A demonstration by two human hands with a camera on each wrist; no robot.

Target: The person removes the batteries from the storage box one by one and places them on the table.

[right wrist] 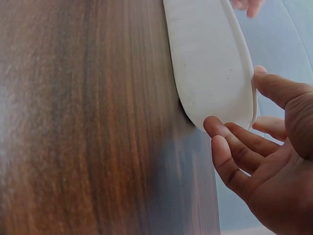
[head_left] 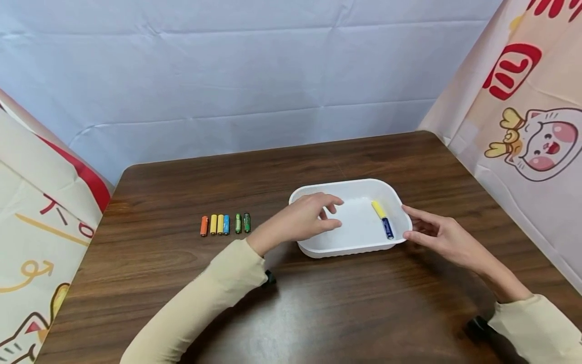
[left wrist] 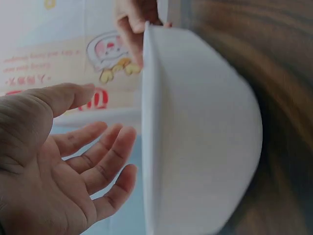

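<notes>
A white plastic basin (head_left: 352,251) stands on the table. Inside it, toward the right end, a yellow battery (head_left: 378,209) and a dark blue battery (head_left: 387,228) lie end to end. My left hand (head_left: 310,217) hovers over the basin's left side, its fingers loosely bent and apart from each other, with nothing between them. In the left wrist view that hand (left wrist: 73,156) is beside the basin's rim. At the right end, my right hand (head_left: 447,237) holds the basin by its edge. The right wrist view shows the thumb on the rim and fingertips (right wrist: 215,126) against the outer wall.
Left of the basin several batteries stand in a loose row: an orange battery (head_left: 204,226), two yellow batteries (head_left: 216,224), a light blue battery (head_left: 226,225) and two green batteries (head_left: 242,223). The brown wooden table (head_left: 327,303) ends at a white cloth backdrop (head_left: 250,76).
</notes>
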